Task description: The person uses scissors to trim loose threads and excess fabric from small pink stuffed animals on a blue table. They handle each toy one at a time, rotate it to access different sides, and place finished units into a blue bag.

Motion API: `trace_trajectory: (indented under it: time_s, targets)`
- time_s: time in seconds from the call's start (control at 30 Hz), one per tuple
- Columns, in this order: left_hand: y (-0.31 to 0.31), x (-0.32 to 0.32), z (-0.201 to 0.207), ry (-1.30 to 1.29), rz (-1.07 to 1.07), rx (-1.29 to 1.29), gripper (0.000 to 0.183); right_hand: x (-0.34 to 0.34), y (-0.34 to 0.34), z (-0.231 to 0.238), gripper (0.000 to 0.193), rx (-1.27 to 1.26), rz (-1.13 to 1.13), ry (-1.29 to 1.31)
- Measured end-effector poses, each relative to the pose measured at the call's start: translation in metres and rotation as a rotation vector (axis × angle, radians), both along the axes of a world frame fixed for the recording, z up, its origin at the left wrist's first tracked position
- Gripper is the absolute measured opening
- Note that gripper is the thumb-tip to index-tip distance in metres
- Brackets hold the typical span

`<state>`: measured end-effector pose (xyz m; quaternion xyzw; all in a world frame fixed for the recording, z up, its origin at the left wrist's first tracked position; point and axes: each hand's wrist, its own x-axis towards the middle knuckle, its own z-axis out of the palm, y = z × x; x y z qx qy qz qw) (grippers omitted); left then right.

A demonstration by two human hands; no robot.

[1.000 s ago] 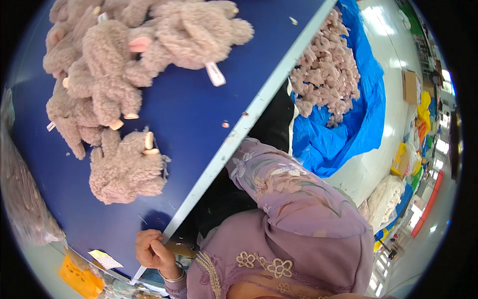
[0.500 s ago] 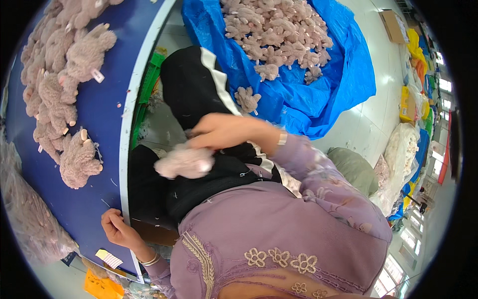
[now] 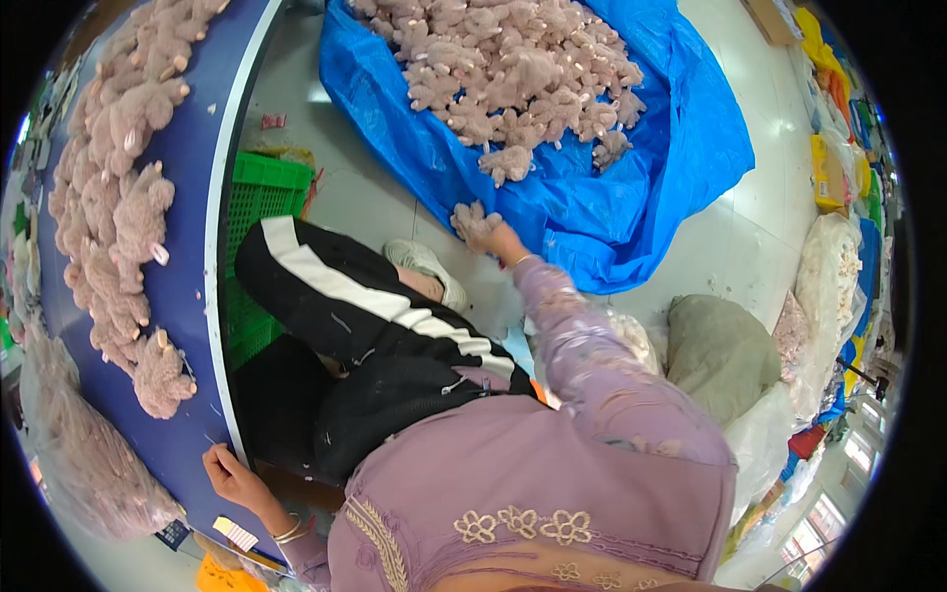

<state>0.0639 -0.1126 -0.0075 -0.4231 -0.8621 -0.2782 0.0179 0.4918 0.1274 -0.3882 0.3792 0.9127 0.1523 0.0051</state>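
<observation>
My right hand (image 3: pixel 487 237) reaches down to the near edge of the blue plastic sheet. Its fingers close on a small grey-pink plush toy (image 3: pixel 472 217), which partly covers the fingertips. Beyond it, a heap of similar plush toys (image 3: pixel 523 69) lies on the blue sheet (image 3: pixel 681 168). My left hand (image 3: pixel 235 476) rests at the edge of the blue tabletop (image 3: pixel 187 316) with its fingers curled in, and no object shows in it. A long row of plush toys (image 3: pixel 128 222), some with white tags, lies along the tabletop to the left.
A green plastic crate (image 3: pixel 266 187) stands under the table edge by my legs. On the right are a grey-green sack (image 3: pixel 720 345) and clear bags (image 3: pixel 824 286). A clear plastic bag (image 3: pixel 84 444) hangs by the table's left side. A striped label (image 3: pixel 235 533) lies near my left hand.
My right hand has gone from my lap out to the toy at the sheet's edge. The blurred plush toy it held over my lap is no longer distinguishable. My left hand stays at the table edge.
</observation>
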Motion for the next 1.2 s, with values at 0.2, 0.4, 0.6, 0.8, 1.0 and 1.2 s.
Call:
trace_trajectory:
  time_s: [0.2, 0.4, 0.6, 0.8, 1.0, 1.2]
  targets:
    - [0.0, -0.003, -0.004, 0.019, 0.039, -0.025, 0.02, -0.011, -0.023, -0.046, 0.052, -0.567, -0.512, 0.531]
    - [0.006, 0.003, -0.004, 0.032, 0.08, -0.023, 0.022, 0.03, 0.031, 0.008, 0.038, -1.507, -1.107, 1.374]
    - [0.01, -0.002, -0.005, 0.062, 0.074, -0.048, 0.023, 0.071, 0.068, 0.012, 0.062, -1.184, -1.049, 1.242]
    - [0.019, 0.002, 0.0, 0.073, 0.095, -0.068, 0.022, -0.005, 0.023, -0.061, 0.056, -1.243, -0.71, 0.656]
    - [0.011, 0.002, -0.007, 0.018, 0.117, -0.039, 0.02, -0.055, 0.004, 0.143, 0.025, -2.191, -0.627, 1.1]
    - [0.011, 0.002, -0.003, 0.054, 0.081, 0.005, 0.017, -0.039, 0.014, 0.166, 0.022, -1.971, -0.666, 1.113]
